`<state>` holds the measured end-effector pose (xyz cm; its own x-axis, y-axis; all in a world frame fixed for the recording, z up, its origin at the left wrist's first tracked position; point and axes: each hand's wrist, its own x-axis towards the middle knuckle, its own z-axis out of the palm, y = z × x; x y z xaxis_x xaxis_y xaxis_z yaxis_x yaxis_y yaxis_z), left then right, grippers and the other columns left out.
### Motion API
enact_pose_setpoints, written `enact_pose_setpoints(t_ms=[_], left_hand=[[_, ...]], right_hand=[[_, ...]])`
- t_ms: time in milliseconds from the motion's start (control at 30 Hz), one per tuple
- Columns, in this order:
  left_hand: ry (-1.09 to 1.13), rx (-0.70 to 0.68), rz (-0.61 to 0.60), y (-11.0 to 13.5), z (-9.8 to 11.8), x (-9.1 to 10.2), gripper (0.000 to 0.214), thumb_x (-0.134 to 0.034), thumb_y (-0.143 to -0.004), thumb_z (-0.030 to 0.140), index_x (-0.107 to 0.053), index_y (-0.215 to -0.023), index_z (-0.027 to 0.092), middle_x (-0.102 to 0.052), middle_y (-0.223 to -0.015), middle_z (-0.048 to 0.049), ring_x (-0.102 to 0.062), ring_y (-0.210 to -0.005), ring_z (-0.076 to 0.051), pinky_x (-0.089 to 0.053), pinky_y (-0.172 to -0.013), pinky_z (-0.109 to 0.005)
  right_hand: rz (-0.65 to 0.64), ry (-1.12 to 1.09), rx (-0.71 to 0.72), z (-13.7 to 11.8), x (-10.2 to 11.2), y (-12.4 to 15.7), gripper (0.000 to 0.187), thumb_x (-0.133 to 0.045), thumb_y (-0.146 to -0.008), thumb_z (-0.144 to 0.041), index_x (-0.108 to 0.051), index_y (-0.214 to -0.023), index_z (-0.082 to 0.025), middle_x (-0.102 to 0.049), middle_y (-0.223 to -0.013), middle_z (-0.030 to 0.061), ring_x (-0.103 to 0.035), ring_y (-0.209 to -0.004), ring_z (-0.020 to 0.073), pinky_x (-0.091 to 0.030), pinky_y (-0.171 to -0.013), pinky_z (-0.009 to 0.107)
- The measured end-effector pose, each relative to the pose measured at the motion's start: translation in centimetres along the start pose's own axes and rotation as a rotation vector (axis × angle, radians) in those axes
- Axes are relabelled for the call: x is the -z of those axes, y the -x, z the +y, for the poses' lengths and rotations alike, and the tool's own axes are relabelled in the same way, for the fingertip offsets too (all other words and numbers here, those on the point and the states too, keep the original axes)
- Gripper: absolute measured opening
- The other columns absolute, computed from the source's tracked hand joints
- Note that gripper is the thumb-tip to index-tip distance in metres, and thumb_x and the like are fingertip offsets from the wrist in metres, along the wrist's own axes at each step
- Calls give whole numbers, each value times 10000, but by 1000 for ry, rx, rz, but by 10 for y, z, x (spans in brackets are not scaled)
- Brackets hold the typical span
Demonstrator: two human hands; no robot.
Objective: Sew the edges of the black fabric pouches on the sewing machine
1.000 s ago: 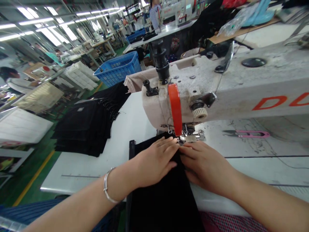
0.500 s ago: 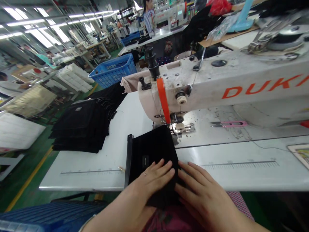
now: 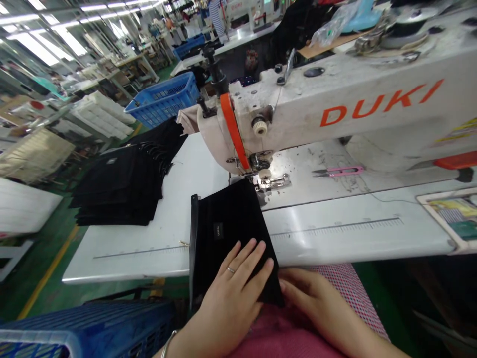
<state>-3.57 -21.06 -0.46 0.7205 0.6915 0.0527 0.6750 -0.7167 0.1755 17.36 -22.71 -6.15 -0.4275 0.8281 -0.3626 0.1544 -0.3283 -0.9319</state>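
Note:
A flat black fabric pouch (image 3: 238,214) with a small label (image 3: 218,230) lies at the table's front edge, its lower part overhanging. A dark strip with a zipper pull (image 3: 184,243) runs along its left side. My left hand (image 3: 238,283), wearing a ring, rests flat on the pouch with fingers stretched out. At the pouch's lower right corner, my right hand (image 3: 313,298) has its fingers curled around the edge; the fingertips are partly hidden. The pouch's far corner touches the presser foot area (image 3: 268,182) of the sewing machine (image 3: 298,107).
Black pouches lie in a stack (image 3: 119,184) on the left of the white table (image 3: 179,199). Pink-handled thread snips (image 3: 345,171) lie under the machine arm. One blue crate (image 3: 164,99) stands behind, another blue crate (image 3: 112,323) below left.
My right hand has moved from lying flat on the pouch's right edge down to its lower corner, with the fingers now curled. My left hand stays on the pouch. The view has shifted.

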Motion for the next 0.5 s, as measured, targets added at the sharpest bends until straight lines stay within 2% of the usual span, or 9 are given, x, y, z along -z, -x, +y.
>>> enact_pose_setpoints(t_ms=[67,133,200,300,333,400,500], left_hand=[[39,-23,203,5,4,-5,402,-573,-860,89,-603,-1250,183,-601,-1296,-92,-561,-1176,-245,-507,-987,-419],[67,-12,343,8,8,-12,314,-573,-869,56,-670,-1135,193,-689,-1028,-40,-622,-904,-176,-542,-828,-335],[79,6,375,11,10,-19,249,-591,-879,75,-688,-1078,188,-682,-876,-13,-598,-765,-152,-530,-734,-314],[75,-6,364,11,10,-23,217,-618,-881,100,-683,-1072,182,-682,-843,-3,-595,-734,-149,-519,-712,-322],[79,-15,376,10,10,-22,221,-621,-881,98,-680,-1074,187,-686,-845,1,-596,-732,-146,-516,-710,-322],[98,-25,427,9,10,-21,227,-624,-878,86,-680,-1069,195,-692,-838,7,-592,-724,-139,-509,-694,-313],[126,-35,468,8,12,-18,225,-606,-884,68,-683,-1059,186,-696,-855,-2,-587,-734,-139,-506,-698,-311]], right_hand=[[11,-98,-55,3,-4,-3,320,-519,-934,-451,-671,-966,-170,-702,-871,48,-641,-756,183,-504,-658,286],[-6,-128,-86,6,-5,-4,346,-545,-913,-480,-674,-942,-161,-690,-811,43,-618,-679,172,-479,-593,276],[-35,-175,-69,9,-5,-3,349,-574,-894,-486,-688,-993,-171,-697,-832,45,-628,-711,181,-491,-623,289],[-12,-290,-19,10,-6,-3,332,-626,-865,-473,-716,-1033,-201,-715,-922,45,-648,-873,207,-503,-795,329],[9,-320,-24,9,-7,-3,324,-645,-849,-476,-729,-1003,-203,-718,-914,41,-647,-875,205,-499,-807,327],[39,-356,-66,7,-11,-2,316,-688,-806,-483,-749,-919,-194,-717,-851,33,-638,-797,185,-496,-743,298],[19,-358,-118,2,-15,-1,323,-713,-765,-494,-753,-843,-182,-694,-754,20,-595,-672,152,-463,-612,253]])
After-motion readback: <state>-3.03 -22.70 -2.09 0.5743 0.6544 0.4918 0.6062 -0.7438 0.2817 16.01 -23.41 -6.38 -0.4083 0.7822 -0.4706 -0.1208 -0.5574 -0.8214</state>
